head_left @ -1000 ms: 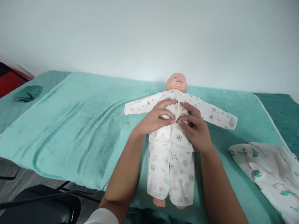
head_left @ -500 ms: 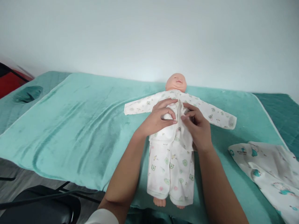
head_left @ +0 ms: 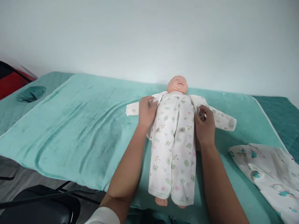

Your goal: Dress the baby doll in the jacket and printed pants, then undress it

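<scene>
Black chair [head_left: 42,202] is sitting near left, below the blanket edge. Doll [head_left: 177,84] is lying face-up on the green blanket [head_left: 93,124], feet [head_left: 161,201] nearest; printed trousers [head_left: 173,149] are covering it up to the chest. Patterned cloth [head_left: 268,174] is lying off right. Left hand [head_left: 147,113] and right hand [head_left: 205,124], fingers bent, are flanking the torso at the opened jacket [head_left: 199,100]; can't tell if either is gripping fabric. Pale wall [head_left: 116,40] is standing behind.

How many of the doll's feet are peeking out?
2. One foot sticks out below the trouser leg on the picture's left; the other foot barely shows below the trouser leg on the right, mostly hidden by its hem.
</scene>
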The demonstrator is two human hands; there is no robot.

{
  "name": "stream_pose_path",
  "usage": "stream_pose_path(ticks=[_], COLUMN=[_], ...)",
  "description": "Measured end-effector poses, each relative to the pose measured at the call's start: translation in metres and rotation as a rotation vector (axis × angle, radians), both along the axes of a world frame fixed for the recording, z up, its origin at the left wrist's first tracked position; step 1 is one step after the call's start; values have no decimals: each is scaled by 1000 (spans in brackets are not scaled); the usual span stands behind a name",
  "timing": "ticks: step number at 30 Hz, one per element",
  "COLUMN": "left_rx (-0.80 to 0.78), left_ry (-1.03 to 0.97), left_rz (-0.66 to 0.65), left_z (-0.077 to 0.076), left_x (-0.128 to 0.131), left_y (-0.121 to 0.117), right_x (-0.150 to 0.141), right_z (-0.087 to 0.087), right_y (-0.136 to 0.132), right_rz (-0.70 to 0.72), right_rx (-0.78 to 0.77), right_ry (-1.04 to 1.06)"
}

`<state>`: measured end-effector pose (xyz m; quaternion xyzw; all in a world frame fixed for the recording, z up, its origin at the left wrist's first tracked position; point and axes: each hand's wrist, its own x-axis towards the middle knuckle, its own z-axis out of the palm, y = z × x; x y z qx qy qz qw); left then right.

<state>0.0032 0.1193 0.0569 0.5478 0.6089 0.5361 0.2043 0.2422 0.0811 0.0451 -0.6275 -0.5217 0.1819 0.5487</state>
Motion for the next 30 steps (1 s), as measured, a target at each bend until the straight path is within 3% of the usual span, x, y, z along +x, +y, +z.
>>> stream_pose_path(ticks=[3,7,13,17,22,24,26,28,30], left_rx=[3,-61,-119,-242,-359,-316,-137,83,177], left_ry=[287,424,551,504,455,427,437,473,511], left_rz=[-11,18,-36,96,214,202,113,-56,-271], left_z=[-3,-6,-3,-4,-7,-6,-3,1,6], left_x=[4,2,-4,-18,-34,-35,-32,-27,-21], left_y=[6,18,29,35,40,40,38,36,34], right_x=[-2,2,4,20,57,60,53,40,27], right_z=[0,3,15,25,25,24,25,30,37], right_y=[3,27,70,91,110,110,106,97,86], right_rz=[-35,-24,17,7,77,92,105,148,293], right_rx=[53,32,-190,-394,-482,-435,-245,-19,78], right_ry=[-246,-411,-636,-655,-525,-500,-549,-619,-658])
